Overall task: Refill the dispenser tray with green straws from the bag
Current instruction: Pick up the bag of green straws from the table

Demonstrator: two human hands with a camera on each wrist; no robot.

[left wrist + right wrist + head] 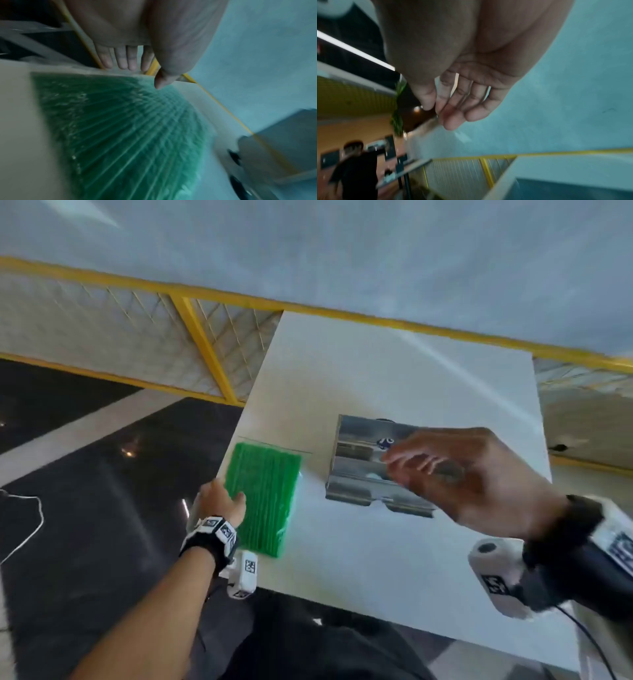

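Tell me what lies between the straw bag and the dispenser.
Nothing visible: bare table separates the bag from the dispenser. The left hand touches the bag; the right hand, empty, hovers over the dispenser.

Bare forearms, black wrist straps [209, 543] with white marker-tagged camera modules [247, 570], thin black cable [589, 642] off right unit.

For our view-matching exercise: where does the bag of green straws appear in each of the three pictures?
Head: bag of green straws left of centre, at the white table's left edge, left hand on it.
Left wrist: fills the lower middle, below the fingertips.
Right wrist: not in it.
Shared landmark: yellow railing.
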